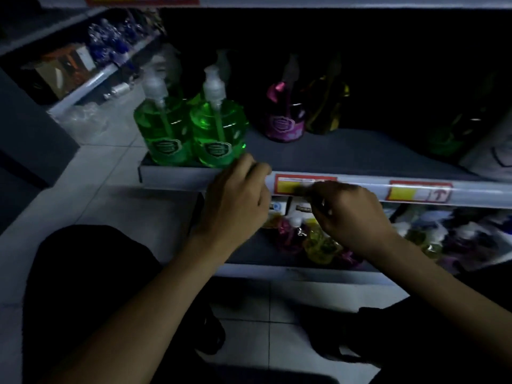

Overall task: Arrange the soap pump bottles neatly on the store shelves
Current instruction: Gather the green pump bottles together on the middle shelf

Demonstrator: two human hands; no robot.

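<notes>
Dim store aisle, pale tiled floor under me, and I'm crouched in front of a low shelf with a price strip running along its front edge. Two green soap bottles stand upright side by side at the shelf's left front corner, touching each other, pumps up, labels facing out, which I judge is how they should face shoppers. A pink bottle and a yellow one stand further back in the dark, apart from the green pair, so that part of the row looks unfinished. My left hand rests at the shelf's front edge just beside the right-hand green bottle, fingers curled, holding nothing I can see. My right hand is by the price strip with its fingertips pinched together; motion blur keeps me from telling whether it grips the tag or anything at all. More pink and yellow bottles lie jumbled on the lower shelf, directly beneath my hands, probably the next ones to lift up.
</notes>
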